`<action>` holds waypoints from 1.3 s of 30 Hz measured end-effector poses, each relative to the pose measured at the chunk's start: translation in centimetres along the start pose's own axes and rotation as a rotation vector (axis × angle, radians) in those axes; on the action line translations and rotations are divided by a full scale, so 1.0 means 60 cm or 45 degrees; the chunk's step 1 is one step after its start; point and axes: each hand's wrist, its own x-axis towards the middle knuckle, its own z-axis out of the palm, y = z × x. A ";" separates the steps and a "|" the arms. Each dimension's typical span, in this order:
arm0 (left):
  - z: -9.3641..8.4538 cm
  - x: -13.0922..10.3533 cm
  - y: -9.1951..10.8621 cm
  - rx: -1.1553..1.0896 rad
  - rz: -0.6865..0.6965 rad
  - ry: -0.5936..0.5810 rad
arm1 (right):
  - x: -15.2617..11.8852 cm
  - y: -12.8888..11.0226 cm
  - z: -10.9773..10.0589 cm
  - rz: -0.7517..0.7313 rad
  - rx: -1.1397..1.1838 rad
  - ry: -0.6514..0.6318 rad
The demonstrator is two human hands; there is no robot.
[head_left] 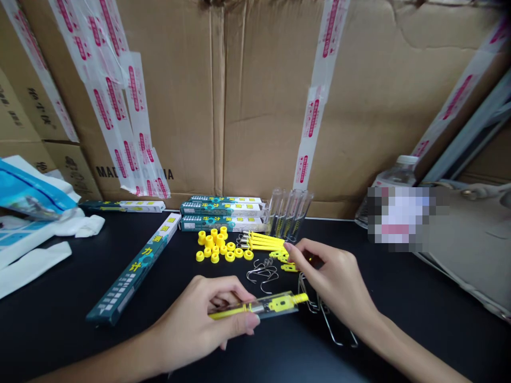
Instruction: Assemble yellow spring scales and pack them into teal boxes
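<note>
My left hand (pixel 207 319) is closed around a clear spring scale tube (pixel 285 304), held nearly level. Inside the tube are a yellow rod and a flat yellow plate; a yellow ribbed end sticks out at the right. My right hand (pixel 335 271) is closed in a pinch at the ends of several yellow rods (pixel 261 242) with metal tips. Its fingertips partly hide flat yellow plates (pixel 289 267), and what they grip, if anything, cannot be made out. Between the hands lie metal S-hooks (pixel 263 274). Bent wire pieces (pixel 329 322) lie under the right wrist.
Yellow collars and rings (pixel 215 244) are grouped mid-table. Behind them are stacked boxes (pixel 219 223) and upright clear tubes (pixel 289 213). One long box (pixel 136 271) lies at left, near plastic bags (pixel 35 197). A bottle (pixel 403 173) and a beige bag (pixel 467 255) are at right.
</note>
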 end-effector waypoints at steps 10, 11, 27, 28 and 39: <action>-0.003 -0.005 0.004 -0.036 0.046 -0.056 | 0.000 0.014 0.020 -0.139 0.130 -0.088; -0.003 -0.005 0.004 -0.046 0.052 -0.061 | 0.002 0.014 0.023 -0.167 0.124 -0.106; 0.001 0.004 -0.005 -0.137 -0.033 0.073 | 0.111 -0.066 0.132 -0.451 -0.115 -0.232; 0.002 0.004 -0.005 -0.124 -0.039 0.074 | 0.111 -0.066 0.137 -0.446 -0.118 -0.234; -0.004 0.007 -0.007 -0.182 -0.013 0.122 | 0.090 -0.053 0.112 -0.290 0.318 -0.071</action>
